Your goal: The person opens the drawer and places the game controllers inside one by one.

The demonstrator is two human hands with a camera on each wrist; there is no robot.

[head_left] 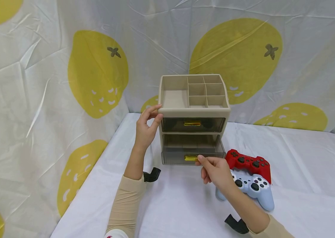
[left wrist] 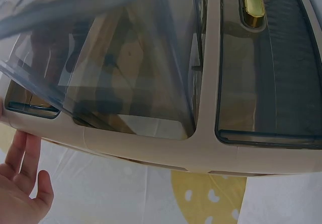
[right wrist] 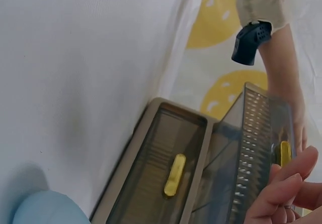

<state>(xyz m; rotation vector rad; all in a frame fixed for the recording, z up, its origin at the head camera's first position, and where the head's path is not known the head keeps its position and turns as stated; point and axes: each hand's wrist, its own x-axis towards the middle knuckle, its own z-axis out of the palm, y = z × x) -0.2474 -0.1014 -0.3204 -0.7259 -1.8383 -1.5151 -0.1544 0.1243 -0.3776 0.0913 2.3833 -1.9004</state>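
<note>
A beige desktop organizer (head_left: pixel 194 112) stands at the back of the table, with an open compartmented top and smoky clear drawers. The drawer (head_left: pixel 170 157) below the top one is pulled partway out, and no contents show inside. My right hand (head_left: pixel 218 172) pinches the right end of its gold handle (head_left: pixel 190 158) between thumb and curled fingers. My left hand (head_left: pixel 146 130) rests on the organizer's upper left corner, its fingers fairly straight along the side. In the right wrist view, a lower drawer (right wrist: pixel 146 183) is closed; the head view hides it.
To the right of the organizer lie a red game controller (head_left: pixel 250 162) and a light blue game controller (head_left: pixel 259 190), the blue one in front and partly behind my right forearm. A white cloth (head_left: pixel 182 201) covers the table. Lemon-print curtains (head_left: pixel 155 39) hang behind and at the left.
</note>
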